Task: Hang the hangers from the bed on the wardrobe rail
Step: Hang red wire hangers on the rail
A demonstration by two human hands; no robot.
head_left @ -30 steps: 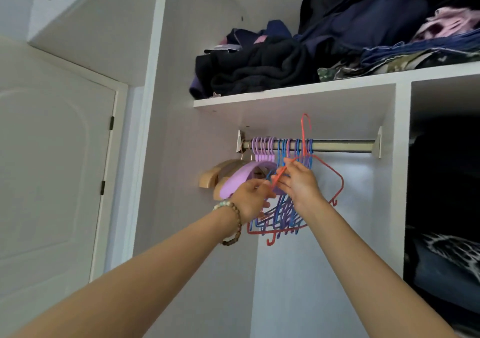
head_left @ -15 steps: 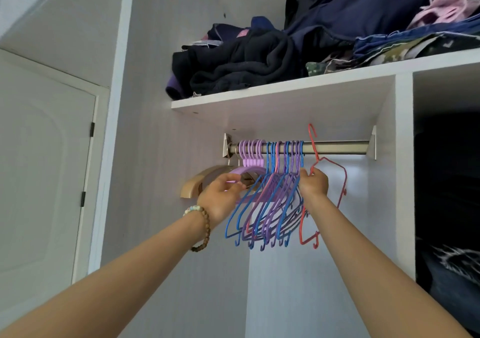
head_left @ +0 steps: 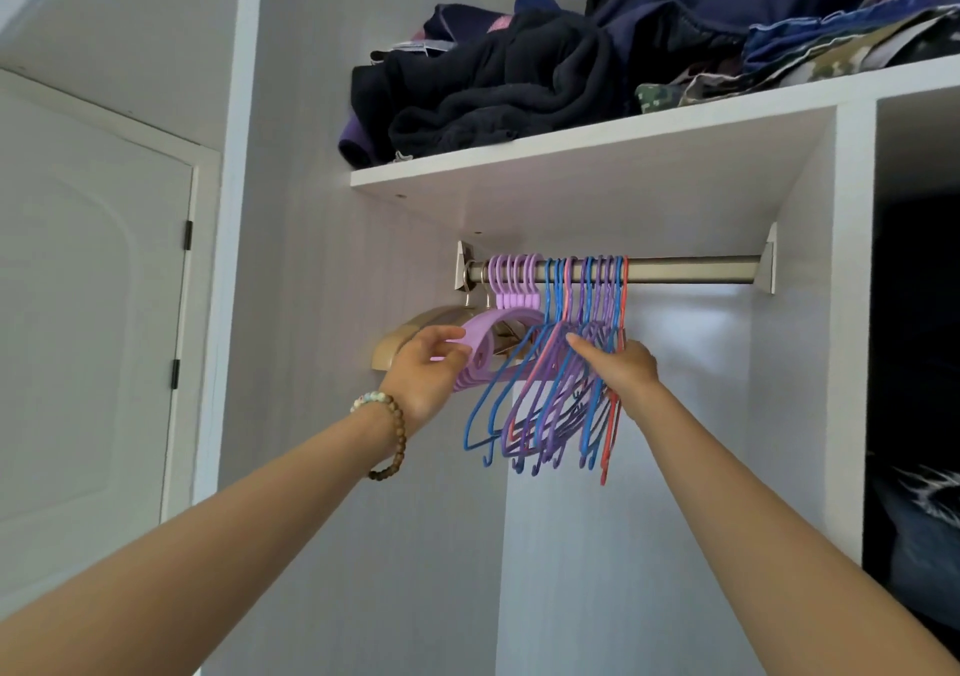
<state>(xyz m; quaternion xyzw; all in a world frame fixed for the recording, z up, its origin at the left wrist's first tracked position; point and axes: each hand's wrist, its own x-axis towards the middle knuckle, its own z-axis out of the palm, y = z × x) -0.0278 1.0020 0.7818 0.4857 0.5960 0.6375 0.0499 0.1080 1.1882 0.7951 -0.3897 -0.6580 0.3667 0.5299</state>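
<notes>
A metal wardrobe rail (head_left: 691, 270) runs under a white shelf. On its left part hang several thin blue, purple and red hangers (head_left: 550, 405), bunched together, with the red hanger (head_left: 613, 415) at the right end of the bunch. Wide lilac hangers (head_left: 483, 337) and a wooden hanger (head_left: 400, 342) hang further left. My left hand (head_left: 431, 368), beaded bracelet on the wrist, touches the lilac hangers with fingers spread. My right hand (head_left: 618, 368) presses flat against the thin hangers from the right, fingers extended.
The white shelf (head_left: 597, 150) above carries piles of dark folded clothes (head_left: 498, 82). A vertical partition (head_left: 852, 311) bounds the rail's right end, with a dark compartment beyond. A white door (head_left: 93, 311) stands at the left. The rail's right half is bare.
The red hanger, held up by my right hand a second ago, now hangs on the rail against the bunch. My right hand let go and pushed the hangers left; my left hand opened.
</notes>
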